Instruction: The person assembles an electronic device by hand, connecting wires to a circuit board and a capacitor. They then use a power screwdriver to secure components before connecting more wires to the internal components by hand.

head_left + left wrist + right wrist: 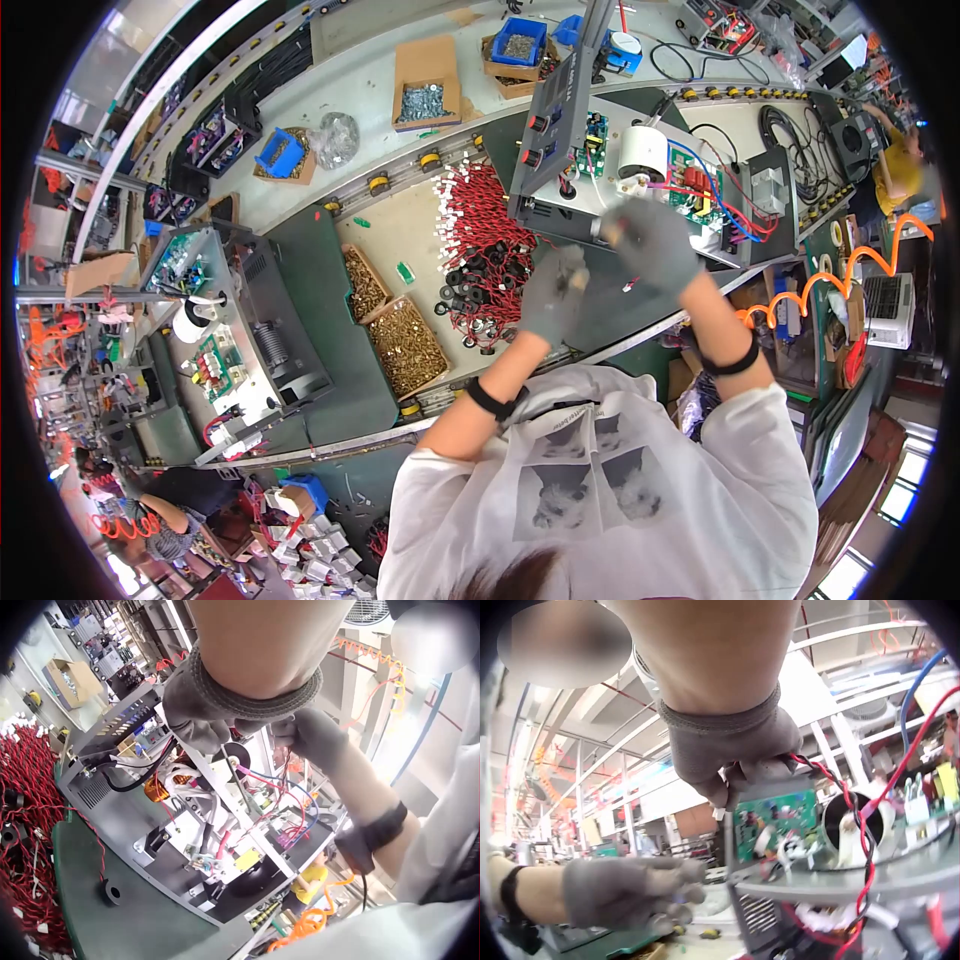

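My gloved right hand [650, 245] is raised over the front of an opened machine [610, 215]. Its curled fingers grip a red-and-black twisted wire [861, 847], which hangs down beside the machine. A small white connector [718, 814] peeks out below those fingers. My gloved left hand [626, 892] is held out with loosely extended fingers and nothing visible in it, close to the machine's lower front. Inside the machine are a green circuit board [780, 817] and a white cylinder [643, 152]. The grey control panel [555, 115] stands up at its front.
Left of the machine lies a heap of red-and-black wires with black rings [490, 245]. Two boxes of brass-coloured parts [408, 345] sit beyond it. Another opened machine [235, 345] stands farther left. Roller rails [430, 160] run behind, and an orange coiled hose [850, 265] hangs at right.
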`<action>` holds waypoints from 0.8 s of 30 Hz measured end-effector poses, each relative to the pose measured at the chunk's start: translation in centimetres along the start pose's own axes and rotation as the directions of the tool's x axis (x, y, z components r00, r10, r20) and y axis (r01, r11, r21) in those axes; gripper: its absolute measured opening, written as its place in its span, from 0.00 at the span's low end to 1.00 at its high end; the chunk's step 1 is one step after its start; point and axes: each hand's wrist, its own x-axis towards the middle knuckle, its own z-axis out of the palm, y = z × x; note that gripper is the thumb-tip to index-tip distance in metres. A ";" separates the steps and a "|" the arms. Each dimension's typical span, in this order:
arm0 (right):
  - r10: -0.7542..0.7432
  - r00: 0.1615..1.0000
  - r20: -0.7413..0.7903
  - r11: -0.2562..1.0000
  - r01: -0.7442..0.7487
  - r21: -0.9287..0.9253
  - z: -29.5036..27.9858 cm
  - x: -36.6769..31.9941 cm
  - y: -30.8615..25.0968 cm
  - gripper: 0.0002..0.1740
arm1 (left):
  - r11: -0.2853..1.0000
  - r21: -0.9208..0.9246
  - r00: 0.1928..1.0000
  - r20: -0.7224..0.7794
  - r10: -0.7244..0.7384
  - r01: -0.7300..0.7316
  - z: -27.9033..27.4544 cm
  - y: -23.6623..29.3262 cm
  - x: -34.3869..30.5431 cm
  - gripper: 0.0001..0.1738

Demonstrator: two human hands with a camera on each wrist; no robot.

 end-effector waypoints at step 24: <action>0.181 0.852 0.492 0.768 0.190 -0.612 0.7 13.6 2.4 0.12 | 0.805 0.564 0.983 0.130 0.132 -0.183 0.5 -0.5 8.2 0.34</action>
